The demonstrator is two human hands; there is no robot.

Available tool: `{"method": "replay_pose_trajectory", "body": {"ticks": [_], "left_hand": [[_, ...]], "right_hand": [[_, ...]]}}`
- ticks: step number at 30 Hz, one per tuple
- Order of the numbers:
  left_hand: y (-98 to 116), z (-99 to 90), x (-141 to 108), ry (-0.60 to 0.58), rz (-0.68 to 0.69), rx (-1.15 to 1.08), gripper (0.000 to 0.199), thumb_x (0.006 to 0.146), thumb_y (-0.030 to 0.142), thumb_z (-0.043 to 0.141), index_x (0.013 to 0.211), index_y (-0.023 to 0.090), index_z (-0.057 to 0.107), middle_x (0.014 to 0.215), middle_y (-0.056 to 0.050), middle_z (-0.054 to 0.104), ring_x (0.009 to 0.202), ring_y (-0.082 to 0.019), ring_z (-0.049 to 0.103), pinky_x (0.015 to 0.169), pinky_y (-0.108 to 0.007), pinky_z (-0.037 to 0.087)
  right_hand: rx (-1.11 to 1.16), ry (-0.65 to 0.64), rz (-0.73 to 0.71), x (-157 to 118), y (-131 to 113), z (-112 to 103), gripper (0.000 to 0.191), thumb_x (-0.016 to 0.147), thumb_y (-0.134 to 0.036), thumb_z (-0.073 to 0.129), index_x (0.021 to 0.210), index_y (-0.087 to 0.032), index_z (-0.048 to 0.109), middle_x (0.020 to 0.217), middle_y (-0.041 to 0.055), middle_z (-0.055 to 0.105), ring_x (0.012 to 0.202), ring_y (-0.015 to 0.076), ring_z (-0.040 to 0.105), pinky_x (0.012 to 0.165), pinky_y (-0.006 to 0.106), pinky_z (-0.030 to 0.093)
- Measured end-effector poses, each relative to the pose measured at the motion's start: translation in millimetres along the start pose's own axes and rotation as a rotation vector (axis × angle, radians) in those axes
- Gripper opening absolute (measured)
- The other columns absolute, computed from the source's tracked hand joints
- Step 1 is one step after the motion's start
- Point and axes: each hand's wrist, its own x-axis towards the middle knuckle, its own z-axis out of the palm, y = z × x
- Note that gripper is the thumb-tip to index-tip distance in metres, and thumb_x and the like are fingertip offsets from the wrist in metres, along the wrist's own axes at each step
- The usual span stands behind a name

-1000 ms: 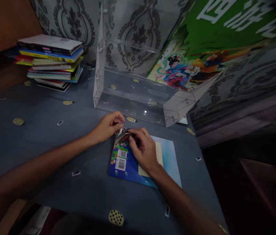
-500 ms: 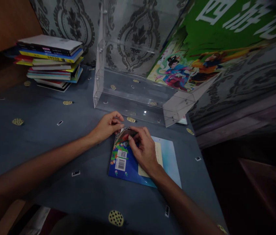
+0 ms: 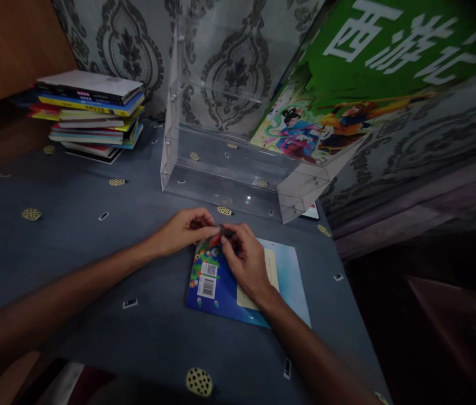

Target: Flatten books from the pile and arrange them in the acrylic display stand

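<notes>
A blue book point(image 3: 230, 305) with a barcode label and a pale yellow panel lies flat on the cloth-covered table in front of me. My left hand point(image 3: 191, 229) pinches the book's far left corner between thumb and fingers. From the right, my right hand point(image 3: 246, 256) rests over the book, its thumb and fingertips closed at the same far edge. The fingertips of both hands nearly meet there, and they hide the corner itself.
Behind the book stands a clear acrylic rack point(image 3: 225, 183), with a green picture book point(image 3: 347, 84) leaning in its right side. Several books make a stack point(image 3: 90, 112) at the back left. A flat object with a lit face point(image 3: 312, 211) lies by the rack's right foot.
My left hand has shifted slightly right, and its thumb now reaches over the book's corner. The lifted corner lies lower, and my fingertips are closer together. The view has tilted a little.
</notes>
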Motion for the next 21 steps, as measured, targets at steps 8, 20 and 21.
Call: {"method": "replay_pose_trajectory", "body": {"ticks": [8, 20, 21], "left_hand": [[0, 1.8, 3, -0.017, -0.042, 0.016, 0.02, 0.086, 0.031, 0.059, 0.072, 0.016, 0.062, 0.058, 0.005, 0.051, 0.051, -0.007, 0.043, 0.052, -0.021, 0.035], [-4, -19.8, 14, 0.089, 0.071, 0.243, 0.023, 0.093, 0.031, 0.05, 0.087, 0.015, 0.065, 0.078, -0.003, 0.069, 0.068, -0.013, 0.062, 0.061, -0.023, 0.046], [-7, -22.9, 14, 0.119, 0.093, 0.328, 0.02, 0.092, 0.026, 0.05, 0.089, 0.015, 0.066, 0.08, -0.003, 0.069, 0.072, -0.014, 0.063, 0.066, -0.025, 0.048]], "right_hand": [[0.005, -0.034, 0.008, 2, -2, -2, 0.026, 0.097, -0.028, 0.052, 0.119, -0.02, 0.062, 0.092, 0.0044, 0.063, 0.07, 0.0165, 0.059, 0.062, 0.031, 0.049], [0.106, -0.098, 0.075, 4, -4, -5, 0.013, 0.096, -0.029, 0.051, 0.097, -0.021, 0.061, 0.086, 0.0029, 0.065, 0.071, 0.0161, 0.059, 0.065, 0.029, 0.046], [0.108, -0.1, 0.08, 4, -5, -5, 0.013, 0.096, -0.029, 0.051, 0.096, -0.021, 0.061, 0.086, 0.0028, 0.065, 0.071, 0.016, 0.059, 0.066, 0.029, 0.046]]}}
